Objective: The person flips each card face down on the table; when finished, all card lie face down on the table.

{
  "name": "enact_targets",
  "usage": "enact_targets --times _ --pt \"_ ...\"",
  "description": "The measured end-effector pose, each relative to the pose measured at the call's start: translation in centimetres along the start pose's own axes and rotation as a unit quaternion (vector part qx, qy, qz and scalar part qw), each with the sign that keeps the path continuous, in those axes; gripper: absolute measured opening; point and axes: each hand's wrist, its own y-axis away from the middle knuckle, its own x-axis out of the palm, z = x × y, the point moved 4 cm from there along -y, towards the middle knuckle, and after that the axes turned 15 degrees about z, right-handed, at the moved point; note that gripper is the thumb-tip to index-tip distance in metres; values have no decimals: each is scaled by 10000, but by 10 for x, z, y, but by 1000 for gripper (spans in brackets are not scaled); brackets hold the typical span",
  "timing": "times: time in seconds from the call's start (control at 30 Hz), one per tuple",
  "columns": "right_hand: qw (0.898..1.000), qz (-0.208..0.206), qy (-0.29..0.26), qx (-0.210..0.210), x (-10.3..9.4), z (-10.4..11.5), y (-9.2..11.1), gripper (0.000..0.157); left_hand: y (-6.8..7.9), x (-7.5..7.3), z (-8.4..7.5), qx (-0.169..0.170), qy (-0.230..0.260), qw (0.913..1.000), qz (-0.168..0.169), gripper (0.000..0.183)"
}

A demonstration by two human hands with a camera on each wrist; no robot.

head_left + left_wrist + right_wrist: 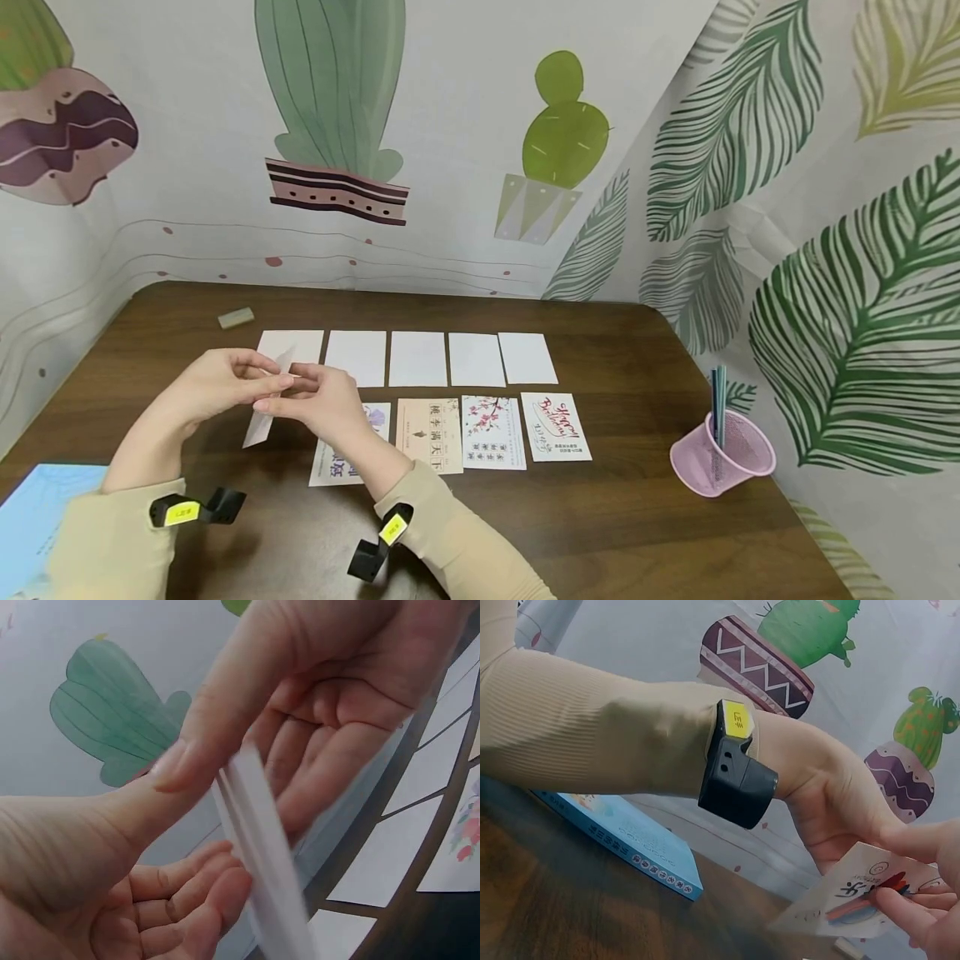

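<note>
A printed greeting card (pixel 260 427) is held up on edge over the left side of the table. My left hand (pixel 213 387) pinches its upper part between thumb and fingers. My right hand (pixel 322 404) grips the same card from the other side, its thumb lying on the printed face. That face carries dark lettering and a red and blue picture, seen on the card (pixel 847 907) in the right wrist view. Edge-on, the card (pixel 266 855) looks like a narrow blurred strip in the left wrist view. Below my right hand lies a purple-printed card (pixel 330 468), partly covered by the forearm.
Several white cards (pixel 417 360) form a back row. In front lie a tan card (pixel 429 450), a plum-blossom card (pixel 491 433) and a red-lettered birthday card (pixel 557 427). A pink mesh pen cup (pixel 693 458) stands right, an eraser-like block (pixel 236 317) back left, a blue book (pixel 37 517) front left.
</note>
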Motion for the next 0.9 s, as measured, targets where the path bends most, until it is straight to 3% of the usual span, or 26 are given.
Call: enact_targets --times 0.37,0.57,0.73,0.9 --pt "9989 -260 -338 196 -5 -4 -6 53 -4 -2 8 277 140 9991 287 53" --pt "9982 -376 -289 367 -11 -14 -11 49 5 -14 18 495 326 9979 268 54" --pt "9975 -429 -279 480 -18 -22 -16 47 14 -31 42 133 488 9987 -91 63" --pt "9978 -168 -390 499 -15 -26 -17 48 14 -32 58 -268 518 9982 124 67"
